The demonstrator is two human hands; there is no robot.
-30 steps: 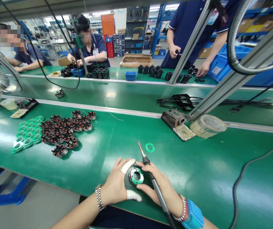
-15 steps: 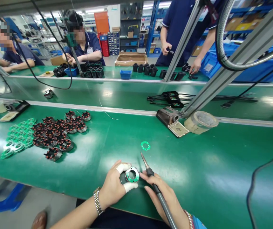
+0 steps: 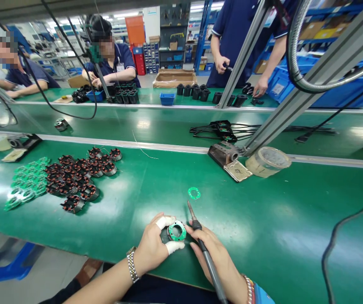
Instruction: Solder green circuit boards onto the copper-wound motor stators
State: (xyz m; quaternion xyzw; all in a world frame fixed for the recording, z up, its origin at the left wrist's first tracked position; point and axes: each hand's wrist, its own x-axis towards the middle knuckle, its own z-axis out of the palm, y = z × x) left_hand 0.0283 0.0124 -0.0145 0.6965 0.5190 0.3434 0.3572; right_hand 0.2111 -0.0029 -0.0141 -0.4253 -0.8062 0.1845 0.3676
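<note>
My left hand (image 3: 156,240), with white covers on thumb and finger, grips a motor stator topped by a green ring-shaped circuit board (image 3: 176,231). In my right hand (image 3: 214,253) lies a soldering iron (image 3: 207,256), its tip pointing forward and away from the stator. A fingertip of that hand reaches close to the stator's right edge; whether it touches I cannot tell. Just beyond the iron's tip, a loose green ring board (image 3: 194,193) rests flat on the green bench. The underside of the held stator is mostly hidden by my fingers.
Several wound stators (image 3: 80,179) sit at left beside a pile of green ring boards (image 3: 27,181). A soldering iron stand (image 3: 224,154) with a sponge and a round tub (image 3: 266,162) stand back right. Behind runs a conveyor with black cables (image 3: 222,130). Co-workers sit and stand across it.
On the conveyor, the cables and a stator have shifted slightly left. My hands keep nearly the same place, the ring board's tilt under the light differing a little.
</note>
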